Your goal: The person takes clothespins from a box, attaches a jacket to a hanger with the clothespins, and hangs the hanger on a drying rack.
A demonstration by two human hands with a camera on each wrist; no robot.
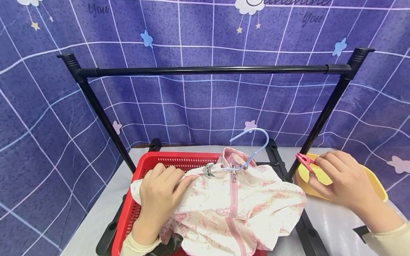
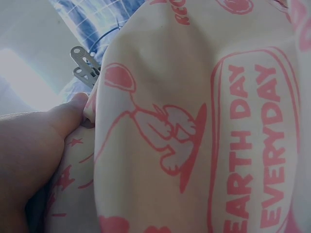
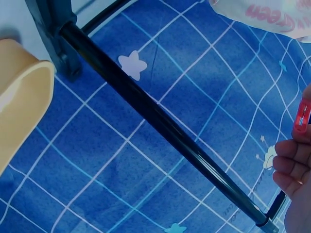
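Observation:
A white child's jacket with pink prints and a pink zipper (image 1: 205, 213) is spread over a red basket (image 1: 128, 213). The pale blue hook of a hanger (image 1: 267, 137) rises from its collar. A grey clothespin (image 1: 209, 170) sits on the jacket's shoulder, left of the collar; the left wrist view shows a grey clothespin (image 2: 85, 62) too. My left hand (image 1: 160, 192) grips the jacket's left-side shoulder, thumb on top. Off to the right, above a yellow bin, my right hand (image 1: 342, 177) pinches a pink clothespin (image 1: 305, 161) between thumb and fingers, apart from the jacket.
A black rack with a horizontal bar (image 1: 211, 70) stands behind the basket, its posts slanting down on both sides. The yellow bin (image 1: 373, 177) stands by the right post. Behind hangs a blue grid-patterned curtain (image 1: 198, 32). A dark object (image 1: 169, 245) lies near my left wrist.

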